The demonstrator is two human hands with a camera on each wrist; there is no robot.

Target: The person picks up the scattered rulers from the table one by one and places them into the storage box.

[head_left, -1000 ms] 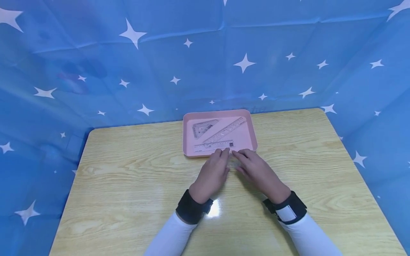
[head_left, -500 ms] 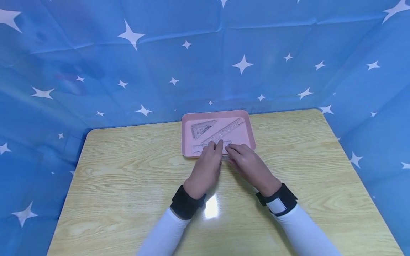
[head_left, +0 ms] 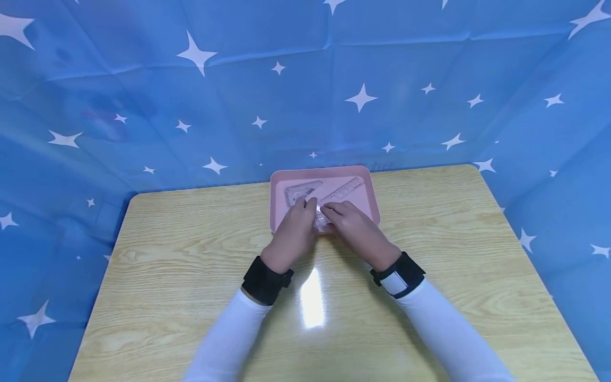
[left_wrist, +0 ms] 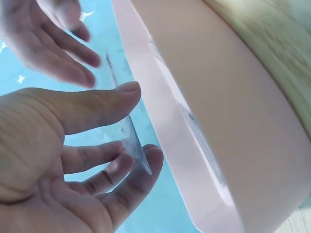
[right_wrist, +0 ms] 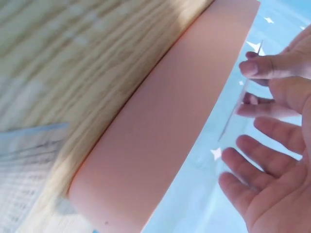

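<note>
Above the front of the pink tray [head_left: 273,193], my left hand [head_left: 294,229] pinches a thin clear plastic piece [left_wrist: 132,141] between thumb and fingers. Seen almost edge-on, it carries small printed marks; its exact shape cannot be told. My right hand [head_left: 357,229] is close beside it. In the right wrist view that hand's fingers [right_wrist: 250,160] are spread and loosely bent, apart from the piece. Inside the tray lie a clear set square [head_left: 303,190] and a clear ruler [head_left: 348,187] set diagonally. Both hands hide the front of the tray.
The tray stands at the back edge of a wood-grain table [head_left: 200,265], against a blue star-printed cloth [head_left: 305,90]. A blurred clear strip with markings [right_wrist: 26,167] shows at the lower left of the right wrist view.
Both hands have moved forward and slightly left, from the tray's front rim to over its inside, carrying the clear piece. They now cover the front ruler. The tray stays in place.
</note>
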